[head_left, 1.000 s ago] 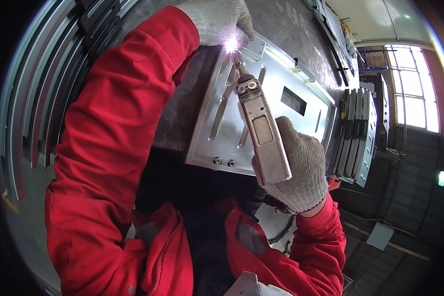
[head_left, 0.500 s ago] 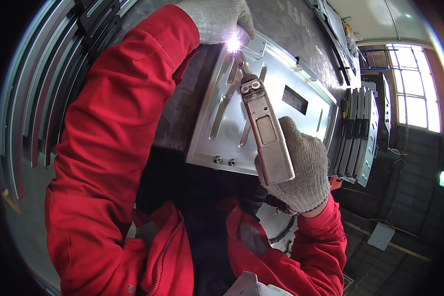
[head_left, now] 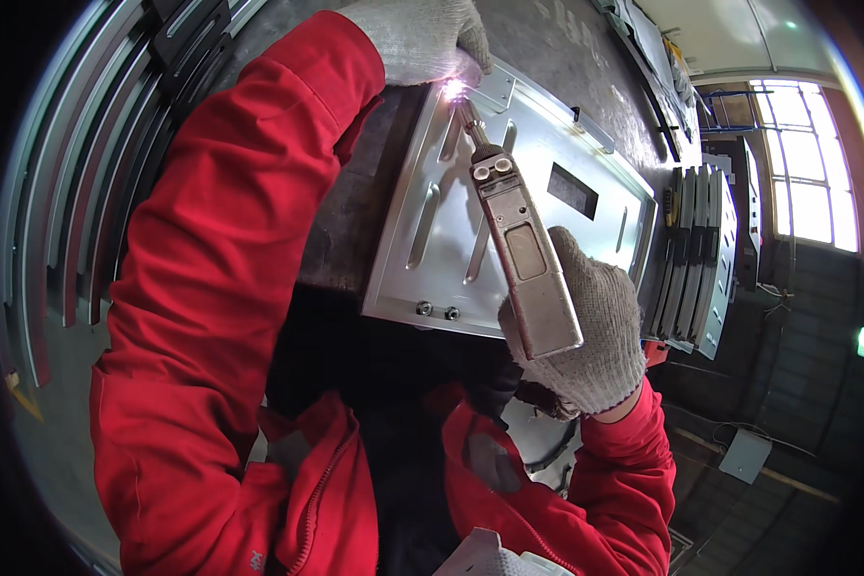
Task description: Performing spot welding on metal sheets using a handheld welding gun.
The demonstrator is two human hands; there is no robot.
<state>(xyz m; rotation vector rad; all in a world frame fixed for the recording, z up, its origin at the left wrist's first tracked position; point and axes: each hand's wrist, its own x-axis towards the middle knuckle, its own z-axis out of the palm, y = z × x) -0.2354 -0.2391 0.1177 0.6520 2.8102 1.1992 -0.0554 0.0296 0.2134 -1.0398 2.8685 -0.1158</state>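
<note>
My right hand (head_left: pixel 590 336), in a knitted grey glove, is wrapped round a handheld welding torch (head_left: pixel 528 254) with a boxy metal body. The torch's nozzle points to the far left corner of a silvery sheet-metal panel (head_left: pixel 394 274), where a small pink-white weld glow (head_left: pixel 454 89) shines. At that corner, my left hand (head_left: pixel 418 38), gloved likewise, has its fingers bent and closed on the panel's edge, right beside the glow; some fingertips are hidden. The panel has raised rims, long slots, a rectangular cutout and two small round fasteners (head_left: pixel 438 312) near its front edge.
Under the panel lies a dark metal worktable (head_left: pixel 336 240). Long bent metal profiles (head_left: pixel 77 182) line the left side. To the right stands a stack of slotted metal parts (head_left: pixel 696 259). Other metal pieces (head_left: pixel 648 72) lie along the table's far right edge.
The weld glow has become smaller and dimmer. The rear of the torch has shifted slightly right, while its nozzle stays at the corner. My left hand has moved a touch left.
</note>
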